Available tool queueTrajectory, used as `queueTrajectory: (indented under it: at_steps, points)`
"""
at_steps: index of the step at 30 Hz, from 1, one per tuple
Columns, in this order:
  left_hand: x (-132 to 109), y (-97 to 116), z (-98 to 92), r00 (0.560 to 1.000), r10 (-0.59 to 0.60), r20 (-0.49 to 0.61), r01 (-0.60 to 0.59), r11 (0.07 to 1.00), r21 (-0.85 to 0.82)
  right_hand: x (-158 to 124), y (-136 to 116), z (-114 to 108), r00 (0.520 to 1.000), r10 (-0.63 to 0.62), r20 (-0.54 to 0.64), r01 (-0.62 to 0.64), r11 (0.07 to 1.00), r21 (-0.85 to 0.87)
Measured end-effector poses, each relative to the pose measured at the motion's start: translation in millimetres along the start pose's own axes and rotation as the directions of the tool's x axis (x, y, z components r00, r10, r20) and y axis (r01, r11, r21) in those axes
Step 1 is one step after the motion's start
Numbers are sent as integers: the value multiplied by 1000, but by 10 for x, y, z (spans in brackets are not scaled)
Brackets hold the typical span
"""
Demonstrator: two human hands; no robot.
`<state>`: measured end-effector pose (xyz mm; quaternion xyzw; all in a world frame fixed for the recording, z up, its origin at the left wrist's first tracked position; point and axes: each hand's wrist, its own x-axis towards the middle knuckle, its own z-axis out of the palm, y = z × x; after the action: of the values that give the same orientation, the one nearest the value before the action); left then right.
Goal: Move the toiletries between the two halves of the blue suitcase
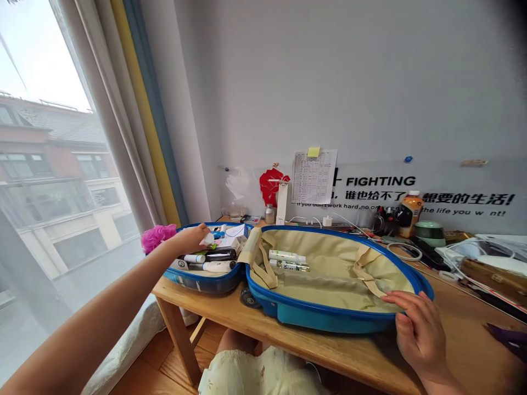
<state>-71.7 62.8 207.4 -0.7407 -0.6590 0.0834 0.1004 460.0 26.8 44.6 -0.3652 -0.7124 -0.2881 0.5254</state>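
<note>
Left hand (190, 239), centre-left of frame, is pinched on a small white item (209, 239) over the left half of the open blue suitcase (321, 321), which sits mid-frame on the tabletop (230, 314). Right hand (415, 329), lower right, rests flat on the suitcase's near rim with fingers loosely spread. Tubes (214, 266) lie in the left half.

Blue suitcase (329, 321) — beige lining (329, 274); pink sponge (157, 236); yellow-blue striped curtain (144, 109).

Blue suitcase (321, 321) lying open, both halves flat
</note>
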Motion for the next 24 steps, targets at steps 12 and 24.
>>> queueTrajectory:
  at_steps: [12,24]
  points:
    - [346,1286,-906,968,-132,-211,-120,494,-861,-54,30,24,1000,22,-1,-22,999,27]
    - [992,3041,-208,983,50,174,164,172,-971,-34,3,-21,1000,15,28,-15,1000,17]
